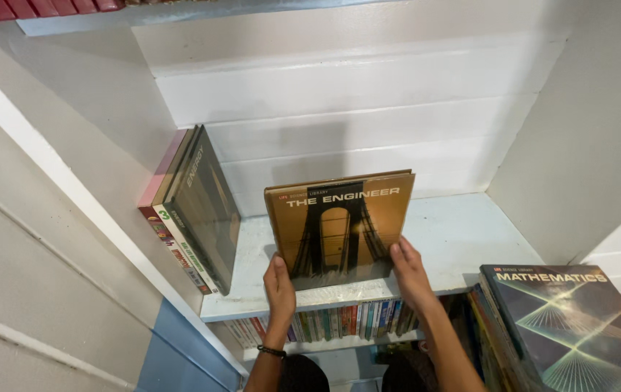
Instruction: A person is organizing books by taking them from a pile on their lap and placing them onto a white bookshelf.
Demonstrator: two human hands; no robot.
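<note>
We see the white shelf [463, 232] bare to the right, books leaning [198, 207] at its left wall. Upright near its front edge stands our tan book [339, 221], left hand [279, 287] and right hand [408, 272] gripping its lower corners.

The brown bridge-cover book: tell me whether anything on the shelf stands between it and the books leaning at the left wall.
Nothing visible does. The brown book, held upright by the left hand and right hand, is separated from the leaning books only by bare white shelf.
</note>
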